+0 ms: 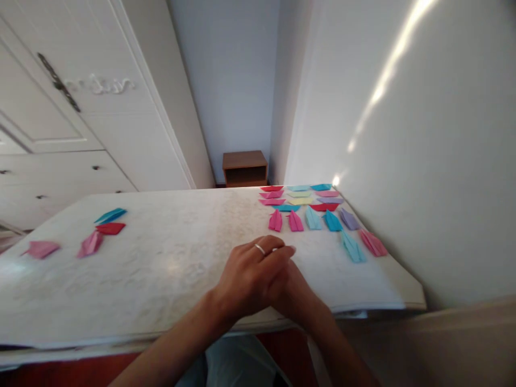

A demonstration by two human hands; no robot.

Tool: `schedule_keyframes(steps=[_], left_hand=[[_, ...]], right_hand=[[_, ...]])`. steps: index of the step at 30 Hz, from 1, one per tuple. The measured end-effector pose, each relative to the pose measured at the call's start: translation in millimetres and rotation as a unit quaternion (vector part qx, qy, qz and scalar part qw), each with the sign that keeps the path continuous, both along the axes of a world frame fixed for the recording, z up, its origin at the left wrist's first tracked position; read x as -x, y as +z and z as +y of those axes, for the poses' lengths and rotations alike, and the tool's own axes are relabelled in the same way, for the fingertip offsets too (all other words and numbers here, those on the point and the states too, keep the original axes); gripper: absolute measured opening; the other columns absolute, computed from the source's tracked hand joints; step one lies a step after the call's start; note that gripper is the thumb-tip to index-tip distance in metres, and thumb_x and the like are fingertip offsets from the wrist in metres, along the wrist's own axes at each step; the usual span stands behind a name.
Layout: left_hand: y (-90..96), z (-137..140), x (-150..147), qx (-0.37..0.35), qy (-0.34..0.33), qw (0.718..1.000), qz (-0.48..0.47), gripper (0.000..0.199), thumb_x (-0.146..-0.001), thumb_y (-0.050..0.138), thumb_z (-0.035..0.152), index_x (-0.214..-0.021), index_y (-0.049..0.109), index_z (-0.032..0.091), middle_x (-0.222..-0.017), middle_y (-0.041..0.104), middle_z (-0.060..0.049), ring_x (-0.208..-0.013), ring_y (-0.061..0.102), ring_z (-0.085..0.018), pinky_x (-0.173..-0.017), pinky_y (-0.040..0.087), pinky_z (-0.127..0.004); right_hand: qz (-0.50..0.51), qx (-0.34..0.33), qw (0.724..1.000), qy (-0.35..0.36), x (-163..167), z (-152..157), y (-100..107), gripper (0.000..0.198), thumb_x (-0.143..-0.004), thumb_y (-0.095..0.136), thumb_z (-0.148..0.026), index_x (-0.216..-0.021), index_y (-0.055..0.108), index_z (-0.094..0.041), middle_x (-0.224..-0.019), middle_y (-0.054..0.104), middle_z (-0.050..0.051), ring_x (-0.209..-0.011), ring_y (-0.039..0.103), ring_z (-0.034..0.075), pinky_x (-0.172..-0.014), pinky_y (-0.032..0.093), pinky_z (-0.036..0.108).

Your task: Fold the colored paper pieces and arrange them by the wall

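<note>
My left hand (250, 271) is closed over my right hand (287, 285) above the near part of the table, a ring on one of its fingers. The two hands are clasped together, and no object shows between them. My right hand's fingers are mostly hidden under the left. Just beyond them lie small folded paper pieces that look like origami cranes, among them a magenta folded paper crane (295, 221), a light blue one (313, 218) and a pink one (373, 243). Behind these, several more lie flat in stacked rows, including a red one (324, 207).
The white patterned table (173, 290) reaches from the wardrobe (121, 107) side to the right wall (455, 161). At its left lie a blue folded paper (110, 215), a red one (110, 229) and two pink ones (90, 244). A brown shelf unit (245, 159) stands beyond.
</note>
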State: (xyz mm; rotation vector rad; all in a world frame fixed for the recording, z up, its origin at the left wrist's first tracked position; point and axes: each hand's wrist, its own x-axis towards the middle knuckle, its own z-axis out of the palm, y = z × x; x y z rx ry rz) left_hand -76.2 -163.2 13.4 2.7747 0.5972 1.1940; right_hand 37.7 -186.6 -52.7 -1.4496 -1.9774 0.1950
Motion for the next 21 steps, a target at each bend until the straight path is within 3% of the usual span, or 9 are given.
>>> schedule_keyframes(steps=[3, 7, 10, 15, 18, 21], left_hand=[[-9.9, 0.2, 54.2, 0.051, 0.087, 0.993, -0.056, 0.021, -0.087, 0.052, 0.012, -0.102, 0.066, 0.017, -0.086, 0.067, -0.004, -0.075, 0.062, -0.012, -0.068, 0.050, -0.022], [-22.1, -3.6, 121.2, 0.131, 0.205, 0.968, -0.063, 0.019, -0.088, 0.052, 0.016, -0.097, 0.068, 0.017, -0.068, 0.061, 0.001, -0.056, 0.054, -0.009, -0.056, 0.044, -0.020], [-31.7, -6.9, 161.6, 0.185, 0.265, 0.943, -0.072, 0.020, -0.087, 0.052, 0.022, -0.093, 0.070, 0.017, -0.068, 0.064, 0.000, -0.057, 0.055, -0.010, -0.056, 0.044, -0.021], [-43.9, -5.7, 207.2, 0.266, 0.318, 0.904, -0.106, 0.023, -0.086, 0.052, 0.028, -0.092, 0.072, 0.018, -0.083, 0.072, -0.004, -0.064, 0.060, -0.013, -0.063, 0.046, -0.023], [-47.1, -0.3, 222.6, 0.319, 0.318, 0.879, -0.159, 0.026, -0.085, 0.052, 0.031, -0.093, 0.071, 0.016, -0.075, 0.068, -0.003, -0.061, 0.057, -0.012, -0.059, 0.044, -0.022], [-47.5, 4.6, 230.0, 0.389, 0.273, 0.853, -0.214, 0.027, -0.084, 0.052, 0.032, -0.093, 0.069, 0.014, -0.063, 0.059, 0.001, -0.054, 0.051, -0.011, -0.052, 0.038, -0.021]], right_hand=[[-0.038, 0.037, 0.996, 0.073, -6.1, -4.8, 9.3, 0.016, -0.087, 0.053, -0.018, -0.094, 0.067, -0.019, -0.084, 0.066, 0.005, -0.082, 0.062, 0.020, -0.076, 0.049, 0.032], [-0.034, 0.055, 0.995, 0.078, -9.8, -5.6, 13.7, 0.022, -0.093, 0.049, -0.023, -0.106, 0.066, -0.019, -0.092, 0.067, 0.006, -0.087, 0.062, 0.019, -0.079, 0.049, 0.032], [-0.031, 0.069, 0.994, 0.078, -9.1, -4.9, 12.0, 0.025, -0.095, 0.045, -0.028, -0.104, 0.067, -0.020, -0.094, 0.068, 0.007, -0.088, 0.063, 0.020, -0.080, 0.050, 0.033], [-0.012, 0.100, 0.994, 0.049, -13.1, -3.8, 8.5, 0.027, -0.093, 0.047, -0.039, -0.101, 0.069, -0.026, -0.097, 0.069, 0.008, -0.088, 0.064, 0.022, -0.080, 0.051, 0.036], [0.008, 0.122, 0.992, 0.022, -14.6, 0.9, 6.9, 0.027, -0.088, 0.052, -0.046, -0.097, 0.070, -0.028, -0.090, 0.069, 0.007, -0.078, 0.064, 0.023, -0.071, 0.052, 0.036], [0.055, 0.130, 0.990, -0.022, -0.1, 11.8, 8.8, 0.033, -0.083, 0.055, -0.050, -0.098, 0.069, -0.025, -0.074, 0.066, 0.005, -0.061, 0.060, 0.021, -0.055, 0.049, 0.033]])
